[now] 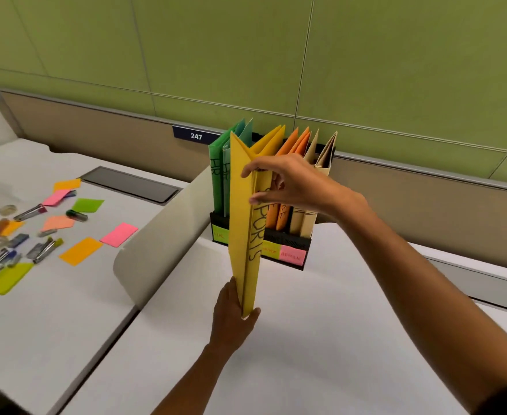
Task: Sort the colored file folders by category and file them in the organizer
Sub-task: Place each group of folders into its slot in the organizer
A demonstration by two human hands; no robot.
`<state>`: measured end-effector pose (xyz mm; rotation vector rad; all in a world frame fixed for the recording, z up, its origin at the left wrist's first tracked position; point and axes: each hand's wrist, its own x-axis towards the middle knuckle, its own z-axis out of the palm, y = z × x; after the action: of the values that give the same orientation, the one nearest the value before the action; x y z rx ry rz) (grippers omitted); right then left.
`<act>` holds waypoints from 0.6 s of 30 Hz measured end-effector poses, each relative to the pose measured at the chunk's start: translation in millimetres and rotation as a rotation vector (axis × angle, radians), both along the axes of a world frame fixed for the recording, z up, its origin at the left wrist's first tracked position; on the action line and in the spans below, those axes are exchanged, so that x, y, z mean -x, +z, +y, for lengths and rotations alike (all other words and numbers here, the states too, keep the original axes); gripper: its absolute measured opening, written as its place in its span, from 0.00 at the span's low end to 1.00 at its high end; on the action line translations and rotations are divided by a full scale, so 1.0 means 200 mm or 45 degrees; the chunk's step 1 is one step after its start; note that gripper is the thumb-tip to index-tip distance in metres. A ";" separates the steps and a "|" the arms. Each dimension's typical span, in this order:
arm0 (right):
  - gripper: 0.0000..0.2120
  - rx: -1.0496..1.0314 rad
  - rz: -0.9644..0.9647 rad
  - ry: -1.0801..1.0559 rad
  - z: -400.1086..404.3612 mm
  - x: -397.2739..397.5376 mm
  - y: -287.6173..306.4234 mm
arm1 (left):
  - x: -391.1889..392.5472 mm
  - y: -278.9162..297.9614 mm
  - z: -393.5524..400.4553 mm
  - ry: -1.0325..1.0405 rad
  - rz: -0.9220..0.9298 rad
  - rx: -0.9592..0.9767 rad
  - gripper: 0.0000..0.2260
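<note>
Two hands are on one yellow folder (pixel 241 235), which I see standing upright on edge in the head view. My left hand (pixel 234 313) grips its bottom corner from below, thumb on the near side. My right hand (pixel 285 184) pinches the folder's upper spine, fingers curled round the edge. Lettering runs down the spine; I can read "PORTS".

Just behind the right hand sits the black organizer (pixel 288 244) on the white desk (pixel 336 339), holding green folders (pixel 218 175), more yellow ones, orange folders (pixel 297 145) and tan folders (pixel 321 157), all upright. Coloured labels (pixel 291 256) line its front.

Far to the left of my left hand lie sticky notes (pixel 80 251), markers (pixel 30 212) and tape rolls (pixel 7 209), scattered.
</note>
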<state>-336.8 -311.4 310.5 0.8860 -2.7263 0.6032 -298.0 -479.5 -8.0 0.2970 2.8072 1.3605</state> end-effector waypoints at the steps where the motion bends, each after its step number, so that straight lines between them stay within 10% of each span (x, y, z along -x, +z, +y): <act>1: 0.22 0.031 0.003 -0.029 0.02 0.02 0.03 | 0.04 0.00 0.00 -0.005 0.001 -0.029 0.42; 18: 0.26 0.130 0.137 -0.410 0.06 0.19 0.41 | 0.84 0.26 0.00 -0.493 0.177 -0.215 0.33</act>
<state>-374.6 -299.3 393.4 0.4286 -2.6337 0.6014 -465.5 -479.1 44.7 0.9154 2.5462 1.5261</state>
